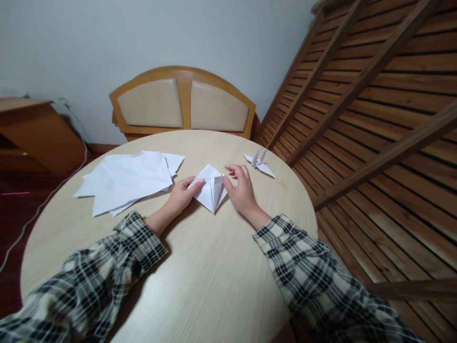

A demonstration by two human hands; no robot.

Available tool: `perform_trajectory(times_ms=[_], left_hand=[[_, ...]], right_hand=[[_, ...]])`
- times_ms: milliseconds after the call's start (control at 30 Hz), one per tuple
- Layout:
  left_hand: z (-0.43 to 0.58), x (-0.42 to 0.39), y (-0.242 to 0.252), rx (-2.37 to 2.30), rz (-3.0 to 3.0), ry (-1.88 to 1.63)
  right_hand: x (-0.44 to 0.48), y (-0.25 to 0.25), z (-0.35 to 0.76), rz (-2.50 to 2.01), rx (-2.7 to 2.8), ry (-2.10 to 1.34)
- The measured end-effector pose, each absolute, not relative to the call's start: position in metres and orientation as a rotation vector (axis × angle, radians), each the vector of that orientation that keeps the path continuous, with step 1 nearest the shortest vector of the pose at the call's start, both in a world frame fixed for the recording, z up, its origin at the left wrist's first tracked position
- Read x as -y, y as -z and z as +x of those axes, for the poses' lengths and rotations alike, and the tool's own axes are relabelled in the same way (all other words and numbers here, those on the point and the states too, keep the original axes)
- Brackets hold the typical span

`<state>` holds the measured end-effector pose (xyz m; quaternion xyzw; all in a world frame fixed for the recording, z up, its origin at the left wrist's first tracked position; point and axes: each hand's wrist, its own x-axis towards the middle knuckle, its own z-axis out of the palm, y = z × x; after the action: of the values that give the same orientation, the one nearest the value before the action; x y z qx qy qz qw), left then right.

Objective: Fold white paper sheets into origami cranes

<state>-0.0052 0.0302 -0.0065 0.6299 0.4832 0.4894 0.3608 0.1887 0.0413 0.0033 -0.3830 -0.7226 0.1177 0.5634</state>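
Round and pale-grained, a tabletop [210,290] spreads beneath a person's forearms, the left sleeve [96,267] and right sleeve [314,267] both in black, white and cream plaid, with cuffs pushed back from the wrists. Between the hands, a little beyond the table's middle, lies a folded white paper [204,194], a kite-like diamond with one point toward the person and a creased flap standing slightly off its right half. The left hand [179,196] is closed on the paper's left corner, thumb flat on top and fingers tucked at the edge. The right hand [243,193] is part-open, its thumb tip touching the paper's upper right edge while the curved fingers stand apart from the thumb, touching rather than gripping.

To the left, near the left hand, loose white sheets [130,176] overlap in an uneven pile, corners jutting out at several angles. Past the right hand, near the table's edge, sits a finished-looking paper crane [264,167], wings spread and two narrow points upright.

Slatted brown woodwork [374,143] slants along the right side. At left, a white cable [38,209] trails by a wooden cabinet [39,133]. Behind the table, an arched wooden backrest [187,105] with two cream padded panels [152,105] stands before a pale blue-grey wall [196,33].
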Motion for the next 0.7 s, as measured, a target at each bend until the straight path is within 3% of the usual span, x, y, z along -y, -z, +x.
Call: perform_trajectory(times_ms=[200, 700], left_hand=[[-0.006, -0.029, 0.006, -1.273, 1.672, -1.272], [-0.008, -0.037, 0.011, -1.113, 1.206, -1.462]], right_hand=[[-0.035, -0.008, 0.188, -0.946, 1.897, -0.097], [-0.044, 0.003, 0.190, -0.911, 1.781, -0.399]])
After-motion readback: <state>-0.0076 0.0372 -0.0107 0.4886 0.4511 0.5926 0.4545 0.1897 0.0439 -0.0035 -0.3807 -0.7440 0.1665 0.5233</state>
